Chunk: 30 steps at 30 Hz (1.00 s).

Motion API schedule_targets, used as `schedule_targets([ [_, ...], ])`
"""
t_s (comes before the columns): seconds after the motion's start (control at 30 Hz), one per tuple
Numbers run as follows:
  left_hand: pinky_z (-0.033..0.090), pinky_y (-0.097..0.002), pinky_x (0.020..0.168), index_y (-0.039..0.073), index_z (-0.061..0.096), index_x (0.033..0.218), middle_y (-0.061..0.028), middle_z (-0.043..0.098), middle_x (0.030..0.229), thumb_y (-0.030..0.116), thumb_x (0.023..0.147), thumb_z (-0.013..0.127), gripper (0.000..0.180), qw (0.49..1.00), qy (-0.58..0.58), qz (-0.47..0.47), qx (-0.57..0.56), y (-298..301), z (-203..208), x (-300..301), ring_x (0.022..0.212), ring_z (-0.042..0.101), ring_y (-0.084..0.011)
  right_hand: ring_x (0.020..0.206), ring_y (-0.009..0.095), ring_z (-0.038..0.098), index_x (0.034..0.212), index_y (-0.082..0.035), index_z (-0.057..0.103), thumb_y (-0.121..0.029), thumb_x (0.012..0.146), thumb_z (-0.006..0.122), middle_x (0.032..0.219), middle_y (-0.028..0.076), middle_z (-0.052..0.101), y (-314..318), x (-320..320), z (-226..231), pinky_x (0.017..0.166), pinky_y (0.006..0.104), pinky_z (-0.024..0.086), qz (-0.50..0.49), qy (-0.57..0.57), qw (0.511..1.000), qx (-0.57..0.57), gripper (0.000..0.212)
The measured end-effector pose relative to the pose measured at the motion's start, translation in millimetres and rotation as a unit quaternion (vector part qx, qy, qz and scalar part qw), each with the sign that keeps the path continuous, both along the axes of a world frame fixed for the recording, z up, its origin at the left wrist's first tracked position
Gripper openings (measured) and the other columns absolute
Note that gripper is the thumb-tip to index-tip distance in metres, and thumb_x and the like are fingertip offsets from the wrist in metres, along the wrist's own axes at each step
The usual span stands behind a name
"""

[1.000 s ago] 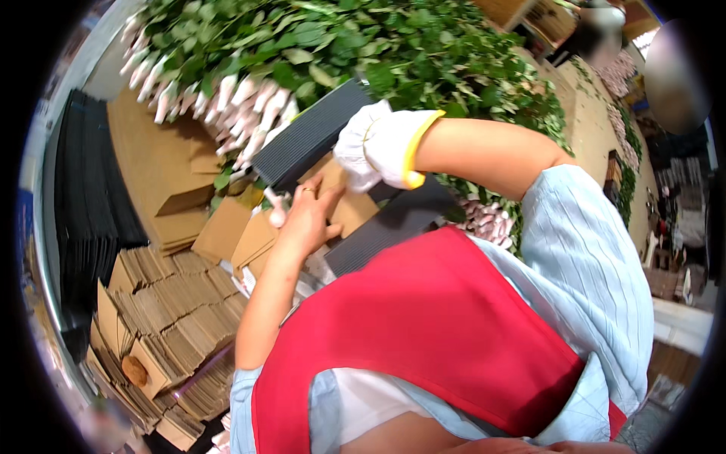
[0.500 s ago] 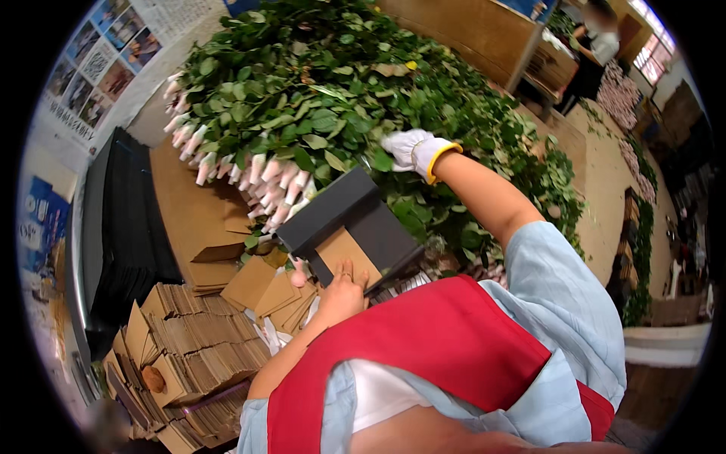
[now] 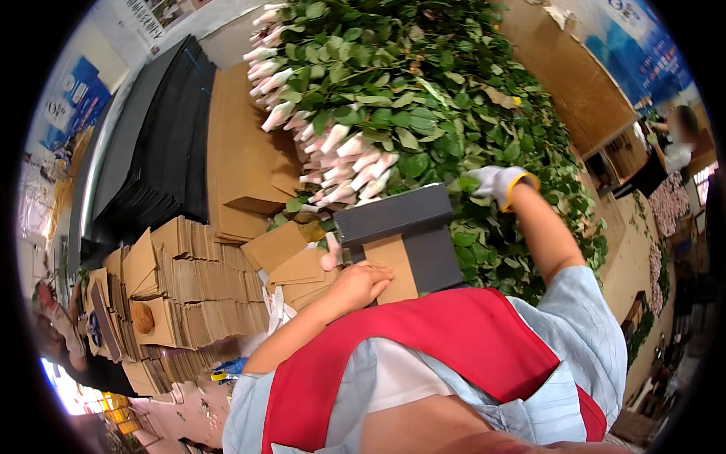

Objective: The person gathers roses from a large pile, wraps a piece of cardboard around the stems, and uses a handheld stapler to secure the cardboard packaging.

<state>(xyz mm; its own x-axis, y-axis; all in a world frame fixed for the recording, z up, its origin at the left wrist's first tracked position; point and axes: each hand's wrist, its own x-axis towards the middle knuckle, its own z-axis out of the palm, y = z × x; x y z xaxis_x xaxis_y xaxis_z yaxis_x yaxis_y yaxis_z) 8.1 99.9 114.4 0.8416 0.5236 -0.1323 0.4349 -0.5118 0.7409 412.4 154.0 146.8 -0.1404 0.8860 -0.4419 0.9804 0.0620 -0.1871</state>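
Observation:
My bare left hand (image 3: 364,283) lies on a tan cardboard piece (image 3: 395,261), fingers flat and close together. That piece rests on a dark grey corrugated board (image 3: 435,257), whose far part is folded up into a ridge. My right hand (image 3: 499,185), in a white glove with a yellow cuff, is among the leaves just beyond the board's right corner. Its fingers are closed at a green leafy stem (image 3: 464,183), though leaves partly hide the fingertips. A large heap of leafy flower stems (image 3: 423,113) lies beyond, with pale pink-and-white sleeved heads (image 3: 352,163) facing left.
Stacks of folded cardboard (image 3: 212,284) stand at the left, with loose tan pieces (image 3: 295,265) and a pink sleeved bloom (image 3: 330,253) beside the board. Tall dark sheets (image 3: 155,140) lean farther back. Another person (image 3: 673,147) stands at the far right.
The view has turned, shifting the scene. My right hand has moved a little rightward, away from the board, through the leaves. My left hand stays on the cardboard piece, its fingers now pointing more to the right.

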Motion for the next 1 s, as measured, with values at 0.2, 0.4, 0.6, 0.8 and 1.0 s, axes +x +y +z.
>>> schedule_targets([
  [0.2, 0.049, -0.0340, 0.093, 0.009, 0.064, 0.112, -0.0067, 0.057, 0.128, 0.021, 0.086, 0.060, 0.029, 0.995, -0.036, 0.014, 0.092, -26.1, -17.4, -6.5, 0.119, 0.052, -0.0246, 0.073, 0.029, 0.066, 0.082, -0.004, 0.067, -0.033, 0.084, 0.053, 0.082, 0.016, 0.067, -3.0, -56.2, 101.2, 0.070, 0.0394, 0.055, -0.052, -0.209, 0.975, -0.046, 0.032],
  [0.4, 0.050, -0.0320, 0.091, 0.011, 0.064, 0.111, -0.0045, 0.056, 0.128, 0.023, 0.086, 0.059, 0.028, 0.991, -0.071, -0.002, 0.112, -25.1, -38.4, -3.3, 0.120, 0.051, -0.0223, 0.089, 0.035, 0.066, 0.093, -0.009, 0.068, -0.045, 0.085, 0.049, 0.097, 0.018, 0.067, -53.0, -68.3, 74.8, 0.075, 0.0422, 0.054, -0.142, -0.229, 0.958, -0.094, 0.041],
  [0.6, 0.054, -0.0296, 0.078, 0.013, 0.071, 0.096, -0.0004, 0.066, 0.108, 0.017, 0.078, 0.067, 0.018, 0.988, -0.088, 0.053, 0.116, -22.1, -19.8, -1.9, 0.099, 0.061, -0.0189, 0.058, 0.027, 0.061, 0.077, -0.005, 0.060, -0.035, 0.084, 0.060, 0.069, 0.014, 0.060, 19.5, -82.8, 114.7, 0.052, 0.0396, 0.050, -0.027, -0.139, 0.968, 0.205, 0.030],
  [0.8, 0.054, -0.0290, 0.070, 0.014, 0.071, 0.086, 0.0029, 0.067, 0.100, 0.018, 0.077, 0.069, 0.010, 0.963, -0.177, 0.081, 0.187, -17.0, -35.3, 8.1, 0.092, 0.063, -0.0159, 0.092, 0.033, 0.066, 0.104, -0.006, 0.064, -0.031, 0.080, 0.063, 0.106, 0.016, 0.066, 192.8, -215.0, 138.8, 0.083, 0.0402, 0.053, 0.105, -0.049, 0.949, 0.292, 0.035],
  [1.0, 0.054, -0.0298, 0.072, 0.018, 0.071, 0.090, 0.0027, 0.067, 0.100, 0.020, 0.075, 0.071, 0.016, 0.971, -0.131, 0.080, 0.185, -19.7, -27.9, -0.5, 0.092, 0.063, -0.0163, 0.081, 0.030, 0.069, 0.098, -0.007, 0.064, -0.033, 0.087, 0.057, 0.089, 0.012, 0.069, 211.6, -209.5, 193.2, 0.068, 0.0396, 0.056, 0.143, 0.049, 0.864, 0.481, 0.029],
])
